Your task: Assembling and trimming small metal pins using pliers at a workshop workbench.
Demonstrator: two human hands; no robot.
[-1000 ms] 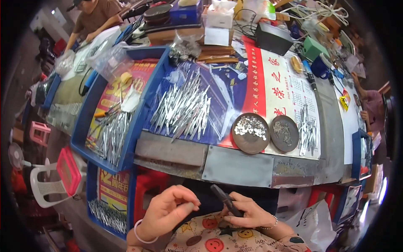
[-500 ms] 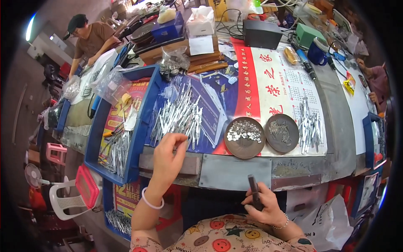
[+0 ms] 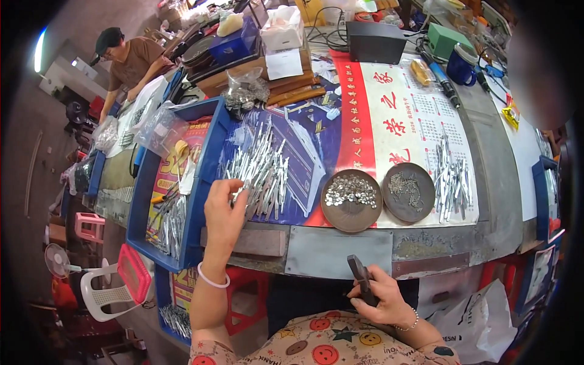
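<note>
My left hand (image 3: 223,210) is at the near left edge of a pile of thin silvery metal strips (image 3: 264,176). Its thumb and fingertips are pinched together; a strip may be between them, but it blends with the pile. Low by the table's front edge, my right hand (image 3: 386,299) is wrapped round a dark hand tool (image 3: 359,272) with a blunt, flat end pointing up and left. Its kind cannot be made out. Right of the pile stand a brown dish of small shiny round pieces (image 3: 351,193) and a second dish of tiny metal pins (image 3: 406,190).
A blue tray (image 3: 213,140) with more strips stands at left. Another strip pile (image 3: 451,182) lies right of the dishes. A metal plate (image 3: 328,250) lines the front edge. Behind are a black box (image 3: 376,44) and a blue mug (image 3: 462,64). A co-worker (image 3: 135,61) sits far left.
My left hand has moved slightly left and up to the strips. The tool in my right hand has tilted further left. The whole view has shifted a little.
</note>
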